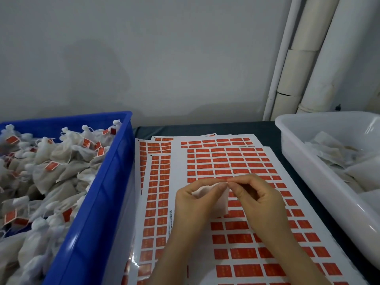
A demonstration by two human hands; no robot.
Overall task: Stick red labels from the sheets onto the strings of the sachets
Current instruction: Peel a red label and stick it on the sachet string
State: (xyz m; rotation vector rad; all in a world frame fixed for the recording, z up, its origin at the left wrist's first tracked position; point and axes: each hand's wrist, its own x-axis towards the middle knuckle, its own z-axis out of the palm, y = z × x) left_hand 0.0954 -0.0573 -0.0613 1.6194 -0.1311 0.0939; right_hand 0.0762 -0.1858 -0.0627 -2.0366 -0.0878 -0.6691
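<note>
Bare left hand [194, 200] and right hand [258, 195] pinch a white fabric sachet [203, 191], fingers [244, 179] curled — beneath them, white sheets of red labels [178, 173], print illegible.

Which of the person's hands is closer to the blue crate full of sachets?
The left. The left hand grips a sachet to the right of the blue crate; the right hand sits farther right, pinching the same sachet.
</note>
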